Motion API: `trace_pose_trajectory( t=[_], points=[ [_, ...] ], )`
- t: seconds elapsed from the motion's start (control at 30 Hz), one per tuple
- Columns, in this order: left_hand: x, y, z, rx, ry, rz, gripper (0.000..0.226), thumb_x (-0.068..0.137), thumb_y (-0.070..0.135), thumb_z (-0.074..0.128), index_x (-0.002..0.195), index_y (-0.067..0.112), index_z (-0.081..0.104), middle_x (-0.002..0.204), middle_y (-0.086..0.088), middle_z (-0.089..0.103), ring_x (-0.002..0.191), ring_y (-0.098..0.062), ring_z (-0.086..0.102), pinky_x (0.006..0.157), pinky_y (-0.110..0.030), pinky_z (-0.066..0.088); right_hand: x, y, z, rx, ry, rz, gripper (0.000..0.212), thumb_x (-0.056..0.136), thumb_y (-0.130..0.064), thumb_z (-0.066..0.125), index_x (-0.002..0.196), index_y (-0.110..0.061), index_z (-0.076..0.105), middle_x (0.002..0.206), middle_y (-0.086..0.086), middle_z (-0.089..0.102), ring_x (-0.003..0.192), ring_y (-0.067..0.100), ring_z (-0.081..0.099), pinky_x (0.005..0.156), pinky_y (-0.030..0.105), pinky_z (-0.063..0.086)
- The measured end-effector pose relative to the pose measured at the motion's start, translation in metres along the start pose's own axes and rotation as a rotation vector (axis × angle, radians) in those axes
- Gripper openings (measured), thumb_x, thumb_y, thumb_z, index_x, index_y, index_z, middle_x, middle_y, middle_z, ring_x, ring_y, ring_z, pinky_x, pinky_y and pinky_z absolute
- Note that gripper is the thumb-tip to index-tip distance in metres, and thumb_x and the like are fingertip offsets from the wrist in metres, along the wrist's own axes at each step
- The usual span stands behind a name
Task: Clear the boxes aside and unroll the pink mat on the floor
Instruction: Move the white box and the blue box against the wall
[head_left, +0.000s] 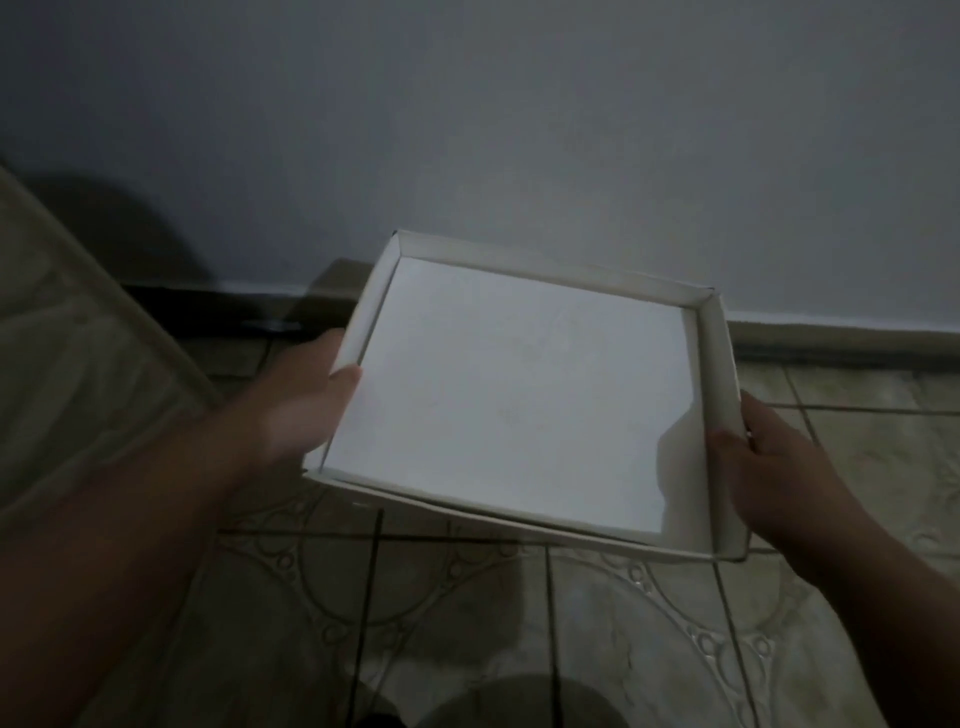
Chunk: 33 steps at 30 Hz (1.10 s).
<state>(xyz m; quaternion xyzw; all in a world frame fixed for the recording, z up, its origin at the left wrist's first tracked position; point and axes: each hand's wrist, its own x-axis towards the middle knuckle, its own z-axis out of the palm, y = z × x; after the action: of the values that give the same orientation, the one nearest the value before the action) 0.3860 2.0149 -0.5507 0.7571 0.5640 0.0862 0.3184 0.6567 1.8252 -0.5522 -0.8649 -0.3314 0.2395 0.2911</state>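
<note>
Between the two hands a shallow white box (524, 395) is held above the patterned tile floor (597, 649), open side up and tilted, with nothing visible inside it. The left hand (306, 405) grips its left wall, thumb hooked over the rim; the right hand (769, 467) clasps the right wall. Beyond the hands runs a grey wall (467, 130) with a dark baseboard (841, 340). Left of the left hand lies a pale quilted surface (67, 312). No writing is legible, and the pink mat is out of view.
</note>
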Motion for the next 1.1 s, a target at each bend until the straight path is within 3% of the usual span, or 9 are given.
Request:
trace_pose_trajectory(
  t=[0.23, 0.5, 0.77, 0.97, 1.1],
  points=[
    [0.011, -0.036, 0.019, 0.01, 0.022, -0.145, 0.039, 0.097, 0.014, 0.043, 0.134, 0.005, 0.045, 0.134, -0.021, 0.052, 0.121, -0.033, 0.049, 0.086, -0.028, 0.034, 0.035, 0.004, 0.049, -0.043, -0.128, -0.008, 0.036, 0.096, -0.02, 0.038, 0.13, -0.025, 0.049, 0.121, 0.008, 0.062, 0.106, 0.03, 0.058, 0.094, 0.05, 0.048],
    [0.021, -0.068, 0.036, 0.018, 0.033, -0.238, 0.036, 0.095, 0.014, 0.045, 0.129, 0.003, 0.049, 0.129, -0.026, 0.055, 0.116, -0.038, 0.053, 0.095, -0.039, 0.04, 0.048, 0.015, 0.078, -0.049, -0.177, -0.024, 0.038, 0.095, -0.016, 0.038, 0.132, -0.02, 0.048, 0.121, 0.01, 0.062, 0.107, 0.03, 0.057, 0.086, 0.034, 0.043],
    [0.022, -0.075, 0.05, -0.014, 0.029, -0.253, 0.042, 0.096, 0.013, 0.044, 0.138, 0.008, 0.042, 0.133, -0.023, 0.052, 0.12, -0.036, 0.051, 0.095, -0.035, 0.039, 0.056, 0.018, 0.085, -0.068, -0.211, -0.045, 0.041, 0.096, -0.015, 0.037, 0.136, -0.022, 0.042, 0.124, 0.013, 0.06, 0.112, 0.033, 0.056, 0.092, 0.04, 0.046],
    [0.028, -0.083, 0.059, 0.013, 0.022, -0.286, 0.04, 0.096, 0.017, 0.044, 0.136, 0.01, 0.044, 0.132, -0.024, 0.054, 0.12, -0.037, 0.051, 0.095, -0.037, 0.039, 0.059, 0.025, 0.09, -0.059, -0.234, -0.047, 0.045, 0.097, -0.016, 0.037, 0.14, -0.025, 0.037, 0.125, 0.012, 0.06, 0.099, 0.025, 0.055, 0.08, 0.03, 0.038],
    [0.029, -0.089, 0.06, 0.016, 0.014, -0.303, 0.04, 0.096, 0.017, 0.045, 0.135, 0.008, 0.045, 0.132, -0.023, 0.054, 0.119, -0.037, 0.052, 0.096, -0.039, 0.04, 0.058, 0.027, 0.096, -0.054, -0.255, -0.036, 0.048, 0.097, -0.02, 0.037, 0.144, -0.027, 0.031, 0.129, 0.011, 0.058, 0.109, 0.028, 0.056, 0.082, 0.029, 0.038]
  ],
)
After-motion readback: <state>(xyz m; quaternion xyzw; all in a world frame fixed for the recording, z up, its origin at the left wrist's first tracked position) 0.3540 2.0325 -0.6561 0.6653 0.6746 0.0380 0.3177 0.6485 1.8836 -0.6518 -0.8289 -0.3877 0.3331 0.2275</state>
